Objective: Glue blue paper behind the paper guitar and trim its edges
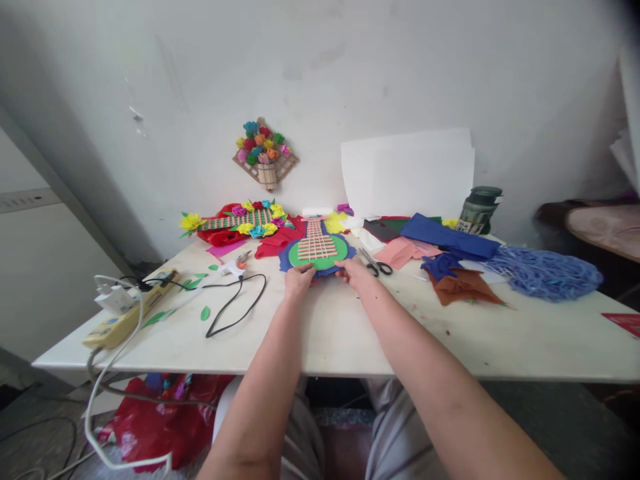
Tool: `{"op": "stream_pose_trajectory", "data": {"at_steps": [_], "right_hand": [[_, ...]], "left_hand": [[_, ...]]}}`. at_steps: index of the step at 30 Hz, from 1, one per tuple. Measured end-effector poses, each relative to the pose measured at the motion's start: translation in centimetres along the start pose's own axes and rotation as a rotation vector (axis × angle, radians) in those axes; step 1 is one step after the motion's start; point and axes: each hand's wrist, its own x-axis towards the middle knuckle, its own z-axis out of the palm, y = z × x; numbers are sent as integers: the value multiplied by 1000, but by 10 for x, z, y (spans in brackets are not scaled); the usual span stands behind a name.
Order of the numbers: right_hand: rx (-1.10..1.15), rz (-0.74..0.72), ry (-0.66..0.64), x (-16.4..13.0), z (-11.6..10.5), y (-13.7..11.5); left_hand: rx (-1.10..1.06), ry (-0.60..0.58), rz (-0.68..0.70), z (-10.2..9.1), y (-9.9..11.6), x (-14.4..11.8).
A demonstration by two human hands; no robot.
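A guitar-shaped paper craft (pixel 294 254) sits at the middle of the table, its neck toward the wall. Its round body is green with a ruffled blue paper edge, and pale thin sticks and strings cross it. My left hand (pixel 300 277) grips the near left edge, thumb on top. At the near right edge, my right hand (pixel 353 273) pinches the rim between thumb and fingers. Fingertips under the craft are hidden. Black-handled scissors (pixel 384 268) lie just right of my right hand. A glue gun (pixel 234 267) with a black cord rests to the left.
A flower-trimmed guitar craft (pixel 220 225) lies at the back left. A yellow power strip (pixel 131 313) with plugs stands on the left edge. Rightward are crumpled blue paper (pixel 450 238), brown paper (pixel 463 287), blue yarn (pixel 545 272) and a dark green jar (pixel 479 210).
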Motion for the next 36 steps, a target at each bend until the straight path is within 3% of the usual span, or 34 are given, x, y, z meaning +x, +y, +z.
{"op": "stream_pose_trajectory", "data": {"at_steps": [4,6,11,14,17,19,24,30,36], "right_hand": [[-98,19,-84,1,-7,2],[-165,32,-127,1,-12,1],[-255,72,-109,-1,-22,-4],[-207,96,-147,-1,-25,-6],[-134,93,-216,1,-25,-5],[-96,80,-245,3,-24,-2],[-76,40,-251,3,-20,1],[-96,7,-205,-1,-18,2],[-107,-25,-227,2,-19,5]], "left_hand": [[-134,-175,-193,-6,15,-11],[-81,-118,-151,-10,19,-14],[335,285,218,-15,17,-15],[498,379,490,-14,15,-13],[531,285,715,-11,11,-7],[525,187,759,-9,8,-2],[507,25,746,-3,2,6],[502,-26,652,-3,4,5],[452,-41,652,-4,1,7]]}}
